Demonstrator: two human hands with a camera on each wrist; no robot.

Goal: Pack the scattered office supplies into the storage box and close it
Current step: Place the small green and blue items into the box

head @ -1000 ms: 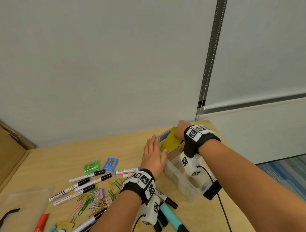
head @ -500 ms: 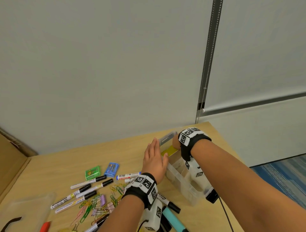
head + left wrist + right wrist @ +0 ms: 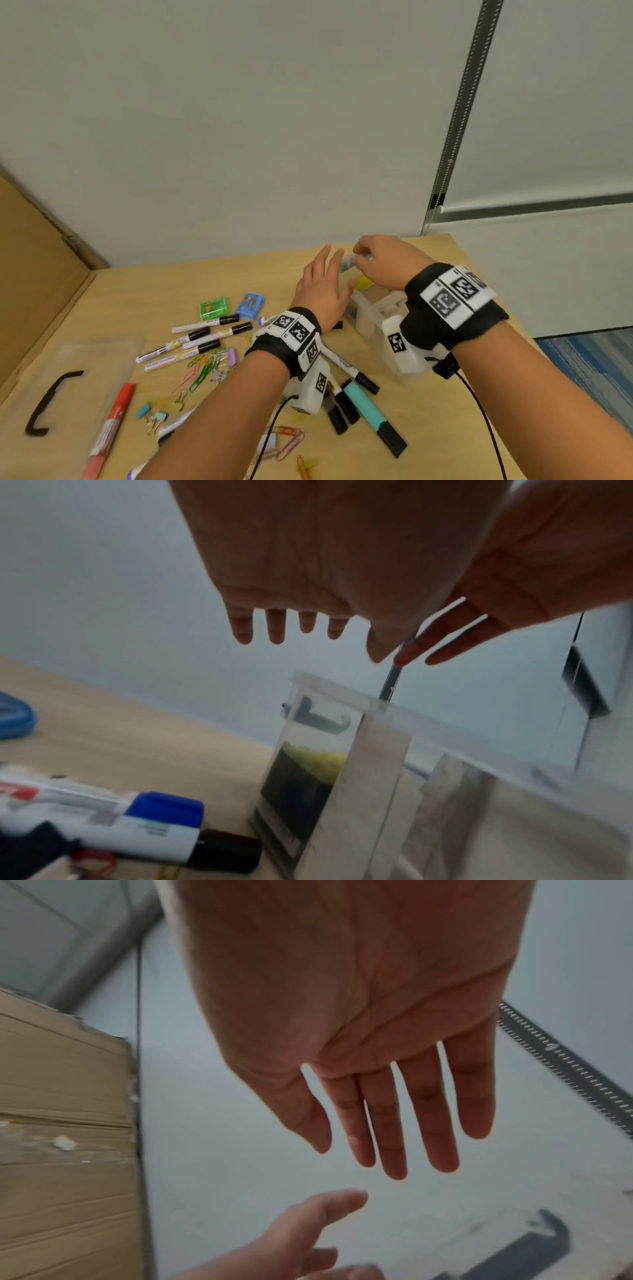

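The clear storage box stands on the wooden table, with a yellow pad inside its far end. My left hand is open with straight fingers, held beside the box's left wall. Over the far end hovers my right hand, and the right wrist view shows its fingers straight and holding nothing. In the left wrist view the box rim and the yellow pad lie below my left hand. Several markers lie scattered on the left.
The clear lid with a black handle lies at the left. Nearby are a red marker, a green case, a blue case, coloured paper clips and a teal highlighter. Cardboard stands at the far left.
My right hand has let go of the yellow pad, left it in the box and risen above the far end. My left hand has lifted a little beside the box.
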